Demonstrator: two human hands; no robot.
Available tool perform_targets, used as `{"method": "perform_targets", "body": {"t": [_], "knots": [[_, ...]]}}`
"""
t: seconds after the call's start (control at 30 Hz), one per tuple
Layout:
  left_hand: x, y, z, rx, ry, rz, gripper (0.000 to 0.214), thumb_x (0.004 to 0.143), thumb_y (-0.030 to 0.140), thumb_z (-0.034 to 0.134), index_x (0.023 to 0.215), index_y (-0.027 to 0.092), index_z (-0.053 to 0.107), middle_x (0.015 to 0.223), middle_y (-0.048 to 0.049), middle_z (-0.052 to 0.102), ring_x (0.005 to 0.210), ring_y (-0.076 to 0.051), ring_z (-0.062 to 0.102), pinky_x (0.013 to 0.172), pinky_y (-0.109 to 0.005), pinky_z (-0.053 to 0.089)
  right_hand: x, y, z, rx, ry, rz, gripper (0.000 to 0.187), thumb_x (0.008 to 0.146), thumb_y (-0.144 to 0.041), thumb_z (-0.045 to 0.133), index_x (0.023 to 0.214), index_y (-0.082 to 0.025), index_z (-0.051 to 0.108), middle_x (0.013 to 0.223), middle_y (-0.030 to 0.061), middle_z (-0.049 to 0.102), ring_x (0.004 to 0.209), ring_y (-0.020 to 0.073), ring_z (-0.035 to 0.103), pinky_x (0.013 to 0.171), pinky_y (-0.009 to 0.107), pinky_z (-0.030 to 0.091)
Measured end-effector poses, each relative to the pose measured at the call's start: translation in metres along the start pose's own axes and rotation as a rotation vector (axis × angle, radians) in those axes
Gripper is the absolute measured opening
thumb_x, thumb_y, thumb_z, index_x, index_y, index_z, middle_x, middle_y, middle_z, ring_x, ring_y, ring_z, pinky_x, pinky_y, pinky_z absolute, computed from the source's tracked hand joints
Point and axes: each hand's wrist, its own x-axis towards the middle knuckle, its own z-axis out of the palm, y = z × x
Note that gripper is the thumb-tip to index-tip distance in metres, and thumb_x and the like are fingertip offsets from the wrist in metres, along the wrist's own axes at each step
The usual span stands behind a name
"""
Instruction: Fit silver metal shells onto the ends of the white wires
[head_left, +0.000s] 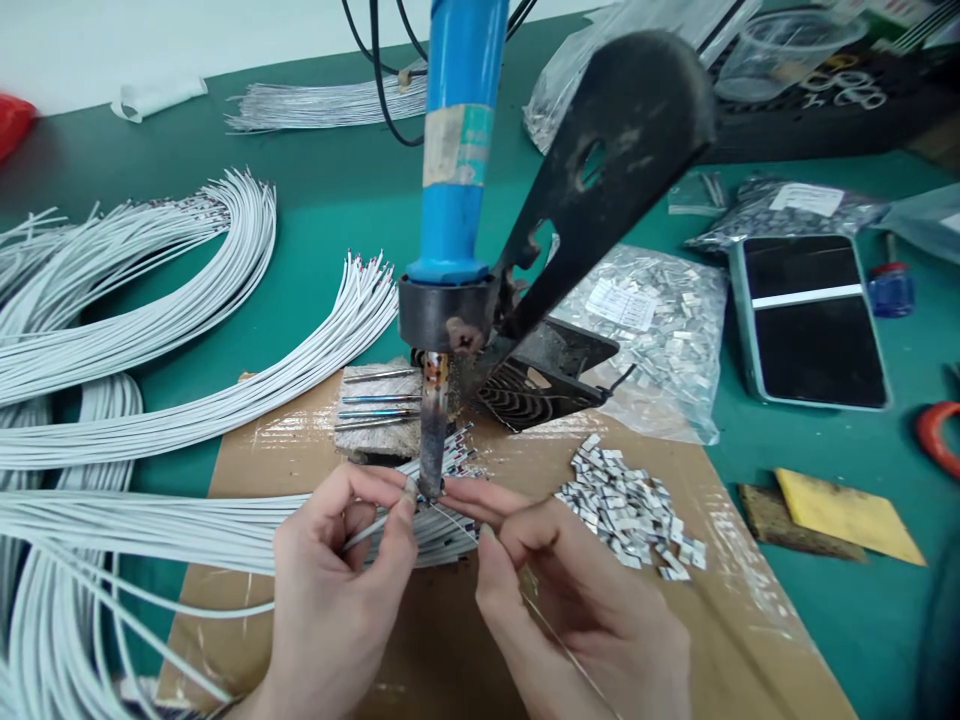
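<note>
A blue-handled soldering iron (456, 200) is clamped tip-down in a black stand (600, 150). Just left of its tip, my left hand (349, 570) pinches a white cable near the end; any small part at that end is too hidden to make out. From the right, my right hand (562, 590) grips a thin strand of solder wire (566, 645), its end reaching the iron's tip. Behind my fingers lies a bundle of white cables (187, 525) with stripped, coloured ends. To the right sits a pile of small metal-and-white pieces (630, 510).
Cardboard (720, 600) covers part of the green table (337, 200). More cable bundles (172, 320) lie on the left. Spare iron tips (379, 400) rest behind my left hand. A bag of small pieces (652, 320), a phone (810, 320) and a yellow sponge (847, 515) are on the right.
</note>
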Motion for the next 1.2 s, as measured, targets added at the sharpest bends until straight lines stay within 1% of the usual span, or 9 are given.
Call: {"method": "perform_targets", "body": {"t": [0.07,0.13,0.27,0.43,0.53,0.67,0.83,1.03,1.2], "knots": [[0.004,-0.003,-0.004,-0.005,-0.068,0.011,0.014,0.085,0.02,0.073,0.073,0.021,0.067,0.081,-0.0007,0.075,0.059,-0.011,0.061,0.046,-0.018,0.041,0.001,0.0,0.001,0.035,-0.002,0.018,0.023,0.095,-0.018,0.061,0.074,-0.025,0.056,0.114,0.0032,0.082,0.101,0.0199,0.08,0.089,0.027,0.061],[0.006,-0.004,-0.007,-0.009,-0.09,0.015,0.014,0.087,0.02,0.071,0.074,0.021,0.067,0.079,-0.0003,0.074,0.058,-0.01,0.059,0.047,-0.018,0.041,0.001,0.0,0.001,0.056,0.0,0.025,0.023,0.096,-0.018,0.06,0.074,-0.025,0.057,0.114,0.0047,0.082,0.1,0.0205,0.081,0.09,0.028,0.061],[0.004,-0.001,-0.004,-0.002,-0.089,0.009,0.015,0.086,0.022,0.073,0.073,0.021,0.067,0.077,-0.0009,0.074,0.061,-0.012,0.06,0.044,-0.019,0.036,0.002,-0.002,0.0,0.059,0.017,0.023,0.024,0.095,-0.017,0.062,0.073,-0.024,0.058,0.111,0.0072,0.083,0.102,0.0235,0.08,0.09,0.031,0.063],[-0.001,0.004,0.0,-0.007,0.009,0.003,0.014,0.082,0.021,0.074,0.07,0.021,0.067,0.08,-0.0018,0.075,0.061,-0.013,0.063,0.044,-0.019,0.038,0.002,-0.006,-0.003,0.056,0.016,0.016,0.023,0.095,-0.018,0.063,0.073,-0.024,0.059,0.112,0.0064,0.083,0.102,0.0236,0.08,0.086,0.029,0.064],[0.001,0.002,-0.004,-0.002,-0.055,0.045,0.013,0.083,0.019,0.074,0.072,0.02,0.069,0.08,-0.0019,0.076,0.057,-0.012,0.063,0.044,-0.019,0.041,0.001,-0.007,-0.003,0.043,0.009,0.014,0.024,0.096,-0.019,0.063,0.073,-0.024,0.059,0.112,0.0071,0.083,0.102,0.0241,0.08,0.086,0.03,0.064],[0.004,-0.001,-0.008,-0.015,-0.086,0.06,0.014,0.087,0.018,0.073,0.074,0.021,0.07,0.085,-0.0013,0.077,0.063,-0.012,0.069,0.049,-0.016,0.047,0.001,-0.009,-0.002,0.052,0.017,-0.01,0.025,0.097,-0.017,0.061,0.074,-0.025,0.058,0.11,0.0017,0.083,0.1,0.0188,0.08,0.087,0.024,0.061],[0.003,0.002,-0.007,-0.026,-0.05,0.064,0.014,0.084,0.015,0.074,0.073,0.021,0.07,0.085,-0.0001,0.077,0.064,-0.011,0.071,0.053,-0.014,0.051,0.001,-0.01,-0.003,0.058,0.013,-0.003,0.025,0.096,-0.016,0.061,0.073,-0.025,0.058,0.11,0.0044,0.083,0.098,0.0205,0.081,0.084,0.025,0.062],[0.003,0.003,-0.007,-0.039,-0.029,0.055,0.012,0.08,0.014,0.076,0.072,0.021,0.071,0.084,-0.0015,0.078,0.06,-0.011,0.068,0.05,-0.016,0.049,0.002,-0.009,-0.003,0.077,0.02,-0.01,0.024,0.095,-0.017,0.063,0.072,-0.024,0.059,0.11,0.0066,0.083,0.095,0.023,0.082,0.083,0.028,0.065],[0.0,0.007,-0.002,-0.037,-0.024,0.039,0.013,0.079,0.016,0.076,0.069,0.021,0.069,0.079,-0.0003,0.077,0.058,-0.011,0.065,0.047,-0.017,0.044,0.0,-0.008,-0.002,0.079,0.041,0.004,0.024,0.095,-0.018,0.064,0.072,-0.023,0.059,0.109,0.0072,0.083,0.1,0.0237,0.081,0.084,0.027,0.065]]}}
